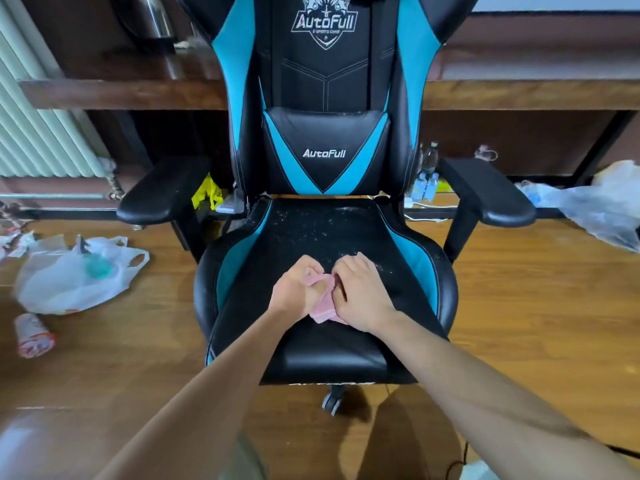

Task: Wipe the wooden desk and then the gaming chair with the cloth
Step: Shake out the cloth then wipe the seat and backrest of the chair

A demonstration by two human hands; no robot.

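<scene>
The left grip [297,289] and right grip [360,296] are both curling tightly around the pink cloth [323,304], over the speckled seat of the gaming chair [311,233]. Beyond them the wooden counter [121,94] is spanning the room, and a plastic bag [69,278] is lying on the floor [519,306] to their left.

Soft, even light fills the room. A pale shine sits on the floor [20,441] far to the left of the fingers [311,271]. It is dark under the worktop [121,95] beyond them. The picture edges bend and look blurry.
</scene>
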